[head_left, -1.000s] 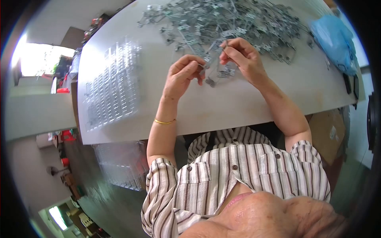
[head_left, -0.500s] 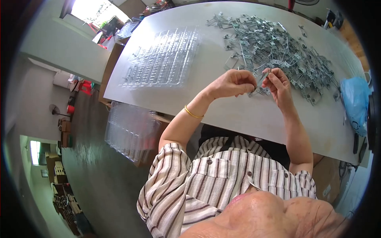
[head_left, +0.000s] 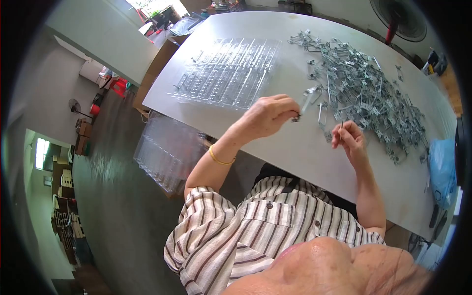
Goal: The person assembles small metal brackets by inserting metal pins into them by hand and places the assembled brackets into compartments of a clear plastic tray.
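My left hand (head_left: 272, 117) is over the table, its fingers pinched on the end of a metal part (head_left: 308, 101) that sticks out to the upper right. To the right, my right hand (head_left: 350, 139) has thumb and fingers together on a small thin piece that I cannot make out. Beyond it lies a large heap of grey metal parts (head_left: 368, 93). A few loose metal parts (head_left: 322, 116) rest between my hands, beside the heap. Left of my left hand sits a clear plastic tray (head_left: 228, 71) with rows of compartments.
The white table (head_left: 295, 152) has a blue plastic bag (head_left: 442, 172) at its right end and dark flat objects (head_left: 435, 216) near it. More clear trays (head_left: 169, 147) are stacked below the left edge. A fan (head_left: 400, 22) stands beyond the table.
My hands have moved apart; the left went left toward the clear tray with the metal part. The view has swung left, so the table and heap appear further right and lower.
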Motion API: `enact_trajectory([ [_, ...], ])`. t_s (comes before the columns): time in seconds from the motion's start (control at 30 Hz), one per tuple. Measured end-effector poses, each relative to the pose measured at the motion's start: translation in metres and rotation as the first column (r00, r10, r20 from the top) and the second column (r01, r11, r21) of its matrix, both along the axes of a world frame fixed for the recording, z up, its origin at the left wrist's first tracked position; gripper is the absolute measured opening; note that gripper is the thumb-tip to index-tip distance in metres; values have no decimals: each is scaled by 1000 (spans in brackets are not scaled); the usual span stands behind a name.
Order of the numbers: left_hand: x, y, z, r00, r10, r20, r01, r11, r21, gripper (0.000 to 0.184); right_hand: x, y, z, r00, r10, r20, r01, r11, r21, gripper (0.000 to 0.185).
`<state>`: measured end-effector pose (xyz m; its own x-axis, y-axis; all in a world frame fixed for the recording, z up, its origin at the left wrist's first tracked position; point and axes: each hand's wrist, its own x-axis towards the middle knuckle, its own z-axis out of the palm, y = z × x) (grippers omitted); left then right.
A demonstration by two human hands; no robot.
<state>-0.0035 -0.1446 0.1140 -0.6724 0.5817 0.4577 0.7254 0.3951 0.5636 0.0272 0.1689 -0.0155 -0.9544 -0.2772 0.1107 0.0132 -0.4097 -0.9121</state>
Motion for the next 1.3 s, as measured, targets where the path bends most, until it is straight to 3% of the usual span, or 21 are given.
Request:
enact_trajectory([
  [0.3, 3, -114, 33, 867, 454, -205, -480, 871, -101, 10, 38, -4, 21, 975, 185, 120, -204, 963, 177, 11],
  [0.5, -15, -197, 27, 723, 608, -328, -659, 749, -64, 10, 46, 2, 21, 958, 200, 205, -237, 956, 174, 8],
  [0.73, -89, -251, 42, 686, 517, -512, -723, 564, -399, 9, 57, 4, 27, 957, 146, 250, -190, 969, 160, 4],
  [0.87, -134, -253, 45, 669, 493, -556, -733, 315, -603, 17, 65, 1, 34, 959, 117, 258, -160, 975, 151, 3],
  [0.97, -161, -257, 40, 689, 413, -595, -711, 230, -664, 18, 70, 1, 34, 961, 98, 260, -138, 980, 140, 4],
  [1.3, -200, -279, 19, 731, 366, -576, -671, 236, -703, 18, 69, -2, 32, 964, 103, 246, -144, 978, 152, 6],
])
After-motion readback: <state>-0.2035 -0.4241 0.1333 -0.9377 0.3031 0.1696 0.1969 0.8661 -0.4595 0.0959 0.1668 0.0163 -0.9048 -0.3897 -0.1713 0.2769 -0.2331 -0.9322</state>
